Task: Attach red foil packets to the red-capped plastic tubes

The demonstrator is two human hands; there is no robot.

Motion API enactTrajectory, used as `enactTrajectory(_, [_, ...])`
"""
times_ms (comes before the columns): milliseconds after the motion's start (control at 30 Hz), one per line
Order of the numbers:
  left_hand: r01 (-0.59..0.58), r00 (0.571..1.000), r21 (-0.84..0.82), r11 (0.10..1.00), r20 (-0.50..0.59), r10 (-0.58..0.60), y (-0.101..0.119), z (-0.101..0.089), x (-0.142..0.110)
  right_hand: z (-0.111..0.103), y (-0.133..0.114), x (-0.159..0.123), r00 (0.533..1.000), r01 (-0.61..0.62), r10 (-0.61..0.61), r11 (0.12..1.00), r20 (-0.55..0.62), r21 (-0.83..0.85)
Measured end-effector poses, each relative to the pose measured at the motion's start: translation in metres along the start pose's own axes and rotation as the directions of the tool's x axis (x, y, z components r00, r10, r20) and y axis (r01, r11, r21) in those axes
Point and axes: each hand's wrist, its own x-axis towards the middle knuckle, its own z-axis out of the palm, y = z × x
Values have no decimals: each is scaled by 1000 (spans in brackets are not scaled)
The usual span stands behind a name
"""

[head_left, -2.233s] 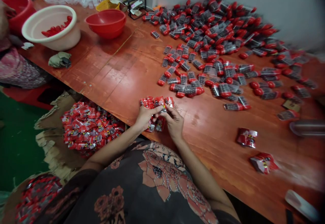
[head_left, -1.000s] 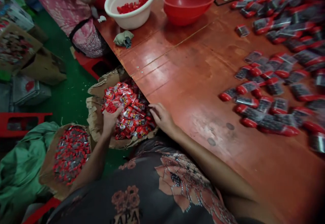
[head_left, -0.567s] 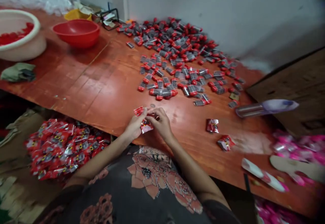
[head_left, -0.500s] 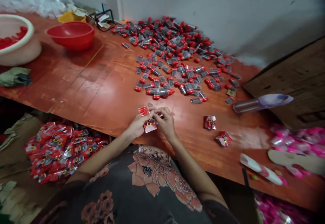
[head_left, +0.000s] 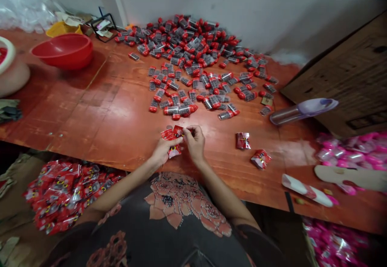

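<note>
**A:** What do we have at the hands?

**B:** We see the left hand (head_left: 165, 152) and the right hand (head_left: 195, 141) close together, fingers pinched in on a red foil sachet (head_left: 173, 134). A second red sachet (head_left: 174, 151) hangs just under the left hand. The fingers cover too much for us to be sure whether the two are joined.

**A:** Where does that put them on the worktop?

**B:** Right over its front edge, with the worktop (head_left: 90, 130) showing as bare red-stained wood around them. The forearms come in from a dark floral top (head_left: 178, 214).

**A:** And nearby?

**B:** Ahead lies a wide spread of clear packs with red caps (head_left: 187, 61), its nearest pieces just beyond the fingers. To the right, two loose foil sachets (head_left: 243, 140) lie apart from the hands. Below the edge, to the left, sits a heap of red packets (head_left: 69, 194) on torn cardboard (head_left: 18, 170).

**A:** Farther out?

**B:** A red plastic bowl (head_left: 62, 51) and a cream basin (head_left: 13, 79) stand at the far left, with a crumpled cloth (head_left: 9, 111) near the basin. On the right there's a clear tube with a lilac cap (head_left: 302, 111) — beside it, a mass of pink packets (head_left: 347, 148).
</note>
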Motion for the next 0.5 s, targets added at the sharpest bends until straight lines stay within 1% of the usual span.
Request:
enactTrajectory(67, [10, 1000, -26, 1000, -28, -11, -1, 0, 3, 6, 2, 1, 1000, 13, -14, 999, -16, -43])
enactTrajectory(133, [-1, 998, -40, 999, -66, -2, 1, 0, 7, 10, 5, 6, 999, 33, -32, 996, 19, -79])
enactTrajectory(200, [-7, 994, -28, 1000, -108, 4, 5, -2, 12, 9, 9, 18, 995, 73, -64, 990, 82, -121])
enactTrajectory(267, [-12, 990, -20, 1000, -143, 9, 10, -4, 17, 6, 14, 37, 993, 78, -59, 977, 102, -200])
enactTrajectory(300, [-16, 988, -24, 1000, -152, 12, 12, -5, 19, 3, 18, 49, 997, 45, -28, 965, 70, -257])
enactTrajectory(333, [-23, 988, -32, 999, -157, 17, 13, -6, 21, 2, 22, 61, 1000, -15, 22, 951, 19, -310])
enactTrajectory(400, [-39, 989, -49, 998, -147, 32, 15, -8, 23, 0, 30, 84, 995, -103, 88, 907, -55, -409])
enactTrajectory(500, [-41, 993, -68, 997, -111, 34, 18, -9, 24, 6, 36, 106, 988, -148, 112, 866, -104, -477])
